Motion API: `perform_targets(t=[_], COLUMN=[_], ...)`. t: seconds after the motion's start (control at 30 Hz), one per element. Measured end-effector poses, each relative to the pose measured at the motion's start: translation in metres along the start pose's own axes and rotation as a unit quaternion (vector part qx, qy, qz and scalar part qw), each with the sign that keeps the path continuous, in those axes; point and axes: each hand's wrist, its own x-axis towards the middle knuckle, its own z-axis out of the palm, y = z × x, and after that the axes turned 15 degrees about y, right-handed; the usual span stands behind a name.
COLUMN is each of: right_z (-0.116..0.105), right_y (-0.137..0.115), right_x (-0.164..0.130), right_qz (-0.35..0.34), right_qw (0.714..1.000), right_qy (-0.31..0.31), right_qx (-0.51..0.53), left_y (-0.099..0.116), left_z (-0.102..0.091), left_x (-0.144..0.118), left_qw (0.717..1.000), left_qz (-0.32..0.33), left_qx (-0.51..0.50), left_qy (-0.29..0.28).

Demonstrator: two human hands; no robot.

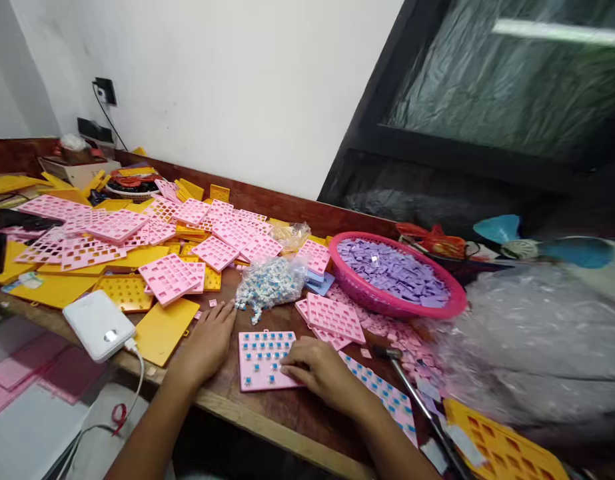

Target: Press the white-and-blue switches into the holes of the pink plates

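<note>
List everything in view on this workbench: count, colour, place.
Wooden workbench: one, brown, along the white wall.
Pink plastic grid tray with blue pieces: one, at the front edge, under the right fingers.
Empty pink grid trays: many, piled across the left and middle.
Yellow plastic trays: many, under and around the pink ones.
Clear bag of small blue-white pieces: one, mid-bench.
Round pink basket of lilac squares: one, right of middle.
White power bank with cable: one, front left.
Metal-headed hammer: one, right of the hands.
Left hand: flat on the bench, open.
Right hand: fingers on the filled tray.
</note>
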Motion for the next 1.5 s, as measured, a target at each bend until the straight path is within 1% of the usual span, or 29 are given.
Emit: perform_targets(t=[0.07,0.17,0.3,0.37,0.4,0.47,0.53,0.63,0.73,0.83,0.9,0.97,1.0,1.07,1.13,1.2,1.23,1.3,1.4,1.5], right_z=[-0.002,-0.001,0.009,0.015,0.019,0.025,0.031,0.043,0.053,0.051,0.039,0.023,0.014,-0.002,-0.01,-0.009,-0.006,0.004,0.016,0.018], right_y=[-0.001,-0.003,-0.007,-0.01,-0.012,-0.015,-0.018,-0.022,-0.023,-0.021,-0.018,-0.013,-0.011,-0.007,-0.006,-0.006,-0.007,-0.007,-0.007,-0.007], right_x=[0.002,0.004,0.01,0.02,0.027,0.045,0.065,0.091,0.105,0.106,0.098,0.082,0.071,0.043,0.011,-0.02,-0.032,-0.05,-0.06,-0.06], right_qz=[0.0,0.013,0.047,0.039,0.029,0.017,0.034,0.062,0.063,0.032,0.002,-0.002,0.012,0.063,0.12,0.158,0.166,0.154,0.118,0.106], right_qw=[0.999,0.997,0.988,0.988,0.99,0.994,0.991,0.978,0.976,0.986,0.994,0.996,0.996,0.99,0.98,0.971,0.969,0.97,0.976,0.978], right_qy=[-0.004,0.024,0.125,0.146,0.139,0.103,0.069,0.035,0.024,0.042,0.062,0.083,0.091,0.12,0.135,0.151,0.16,0.171,0.172,0.166], right_qx=[0.033,0.069,0.072,0.042,0.019,-0.039,-0.109,-0.194,-0.209,-0.157,-0.095,-0.031,-0.005,0.043,0.089,0.1,0.094,0.076,0.062,0.063], left_y=[0.0,0.002,0.003,0.003,0.002,0.001,0.001,0.003,0.007,0.011,0.012,0.014,0.015,0.02,0.028,0.039,0.046,0.061,0.081,0.095], left_z=[-0.005,-0.013,-0.02,-0.022,-0.022,-0.023,-0.025,-0.029,-0.032,-0.037,-0.042,-0.047,-0.049,-0.055,-0.059,-0.061,-0.06,-0.055,-0.041,-0.025], left_x=[0.004,0.009,0.009,0.007,0.006,0.004,0.003,0.001,0.0,0.0,0.001,0.001,0.001,0.0,-0.002,-0.004,-0.005,-0.006,-0.008,-0.009], left_qw=[0.999,0.997,0.994,0.993,0.992,0.988,0.986,0.993,0.998,0.998,0.994,0.987,0.982,0.974,0.964,0.95,0.942,0.93,0.929,0.946], left_qz=[0.012,0.005,-0.044,-0.057,-0.059,-0.058,-0.054,-0.04,-0.036,-0.053,-0.06,-0.06,-0.06,-0.057,-0.044,-0.019,-0.007,0.018,0.063,0.098], left_qx=[-0.033,-0.076,-0.095,-0.102,-0.114,-0.143,-0.155,-0.112,-0.055,-0.044,-0.086,-0.148,-0.176,-0.217,-0.259,-0.31,-0.335,-0.368,-0.364,-0.306], left_qy=[0.008,0.018,0.019,0.019,0.021,0.024,0.021,0.011,0.007,0.013,0.02,0.026,0.029,0.034,0.039,0.032,0.024,0.001,-0.026,-0.037])
